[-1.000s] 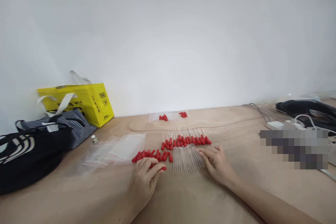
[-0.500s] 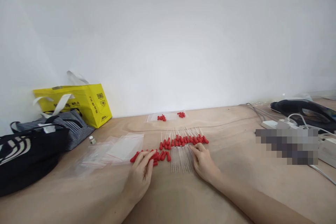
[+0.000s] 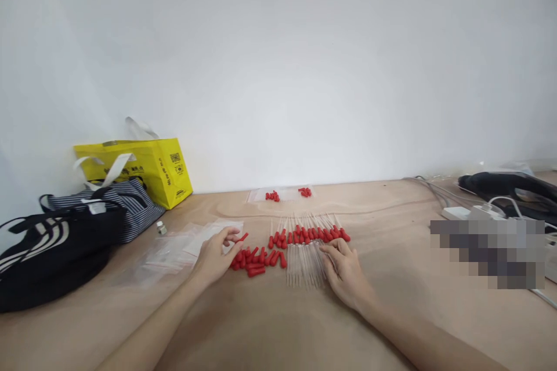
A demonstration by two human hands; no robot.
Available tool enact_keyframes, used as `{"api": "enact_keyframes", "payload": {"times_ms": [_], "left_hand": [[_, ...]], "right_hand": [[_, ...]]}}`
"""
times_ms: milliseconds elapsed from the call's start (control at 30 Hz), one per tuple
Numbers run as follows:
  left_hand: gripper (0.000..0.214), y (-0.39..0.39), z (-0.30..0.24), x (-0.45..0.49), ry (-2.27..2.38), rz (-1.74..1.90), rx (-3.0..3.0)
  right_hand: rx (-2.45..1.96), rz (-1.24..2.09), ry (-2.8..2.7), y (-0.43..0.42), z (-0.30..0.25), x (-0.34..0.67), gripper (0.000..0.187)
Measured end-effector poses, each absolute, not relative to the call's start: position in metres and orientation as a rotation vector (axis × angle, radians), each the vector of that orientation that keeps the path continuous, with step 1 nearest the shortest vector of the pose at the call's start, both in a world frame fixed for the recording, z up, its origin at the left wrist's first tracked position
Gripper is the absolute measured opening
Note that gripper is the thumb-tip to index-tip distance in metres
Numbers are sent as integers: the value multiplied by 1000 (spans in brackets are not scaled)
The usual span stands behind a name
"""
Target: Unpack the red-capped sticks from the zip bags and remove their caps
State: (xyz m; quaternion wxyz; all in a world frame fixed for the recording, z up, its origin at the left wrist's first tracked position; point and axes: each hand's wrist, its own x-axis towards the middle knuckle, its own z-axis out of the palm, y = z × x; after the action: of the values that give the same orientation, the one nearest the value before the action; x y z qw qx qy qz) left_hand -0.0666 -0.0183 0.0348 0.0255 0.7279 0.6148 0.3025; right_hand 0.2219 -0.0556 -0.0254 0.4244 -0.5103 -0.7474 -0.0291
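My left hand [image 3: 214, 255] pinches one red rubber bulb [image 3: 243, 237] between thumb and fingertips, just left of a heap of loose red bulbs [image 3: 257, 259]. A row of clear glass pipettes [image 3: 304, 255] lies on the wooden table [image 3: 278, 324], several capped with red bulbs [image 3: 313, 233]. The fingers of my right hand [image 3: 343, 266] rest stretched on the right side of the pipettes, holding nothing I can see.
Clear plastic bags [image 3: 183, 246] lie left of the hands. A small vial [image 3: 161, 228], a striped bag [image 3: 113, 208], a black bag [image 3: 47, 255] and a yellow bag [image 3: 143, 168] stand at the left. A far packet with red bulbs [image 3: 287, 193] lies by the wall. Power strips and cables [image 3: 474, 211] are at right.
My left hand has moved left and away from the bulb heap, lifting one red bulb in a pinch. My right hand has stayed on the pipettes.
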Motion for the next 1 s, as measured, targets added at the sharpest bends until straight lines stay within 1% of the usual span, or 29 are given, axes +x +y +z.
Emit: {"api": "enact_keyframes", "payload": {"times_ms": [167, 233, 467, 700, 833, 1000], "left_hand": [[27, -1, 49, -56, 1802, 474, 2297], [23, 4, 54, -51, 1810, 360, 2283], [36, 25, 59, -24, 1933, 248, 2189], [23, 38, 49, 8, 2086, 90, 2081], [22, 42, 44, 17, 2138, 63, 2079], [25, 44, 44, 19, 2144, 102, 2083]], "right_hand": [[-1313, -71, -1839, -56, -24, 227, 24], [-1336, -64, -1816, -56, -24, 230, 24], [-1396, 4, -1759, -50, -21, 237, 25], [-1452, 56, -1737, -51, -17, 238, 25], [-1532, 67, -1756, -52, -15, 237, 21], [-1545, 41, -1767, -53, -15, 238, 20]]}}
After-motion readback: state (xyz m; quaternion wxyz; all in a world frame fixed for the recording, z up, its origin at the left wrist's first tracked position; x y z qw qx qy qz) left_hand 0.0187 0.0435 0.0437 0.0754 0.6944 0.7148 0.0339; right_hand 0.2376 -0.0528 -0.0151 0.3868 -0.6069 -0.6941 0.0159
